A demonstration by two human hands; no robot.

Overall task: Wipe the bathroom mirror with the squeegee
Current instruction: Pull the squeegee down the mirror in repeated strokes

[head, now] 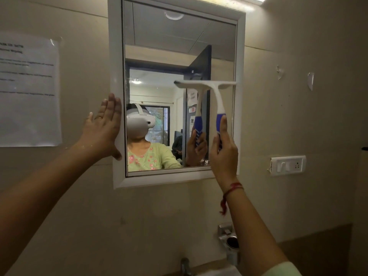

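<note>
Right hand (223, 148) is up at the white-framed rectangular wall mirror (179, 46), its grip clamped round the blue handle of the white plastic squeegee (216, 96), thumb lying up the handle. The blade sits level across the right half of the glass, about mid-height, its right end at the frame's inner edge. Left hand (105, 126) is flat, grip apart, fingers straight against the frame's left side. A taped white paper notice (29, 90) hangs further left, and a white switch plate (287, 165) sits on the wall to the right.
</note>
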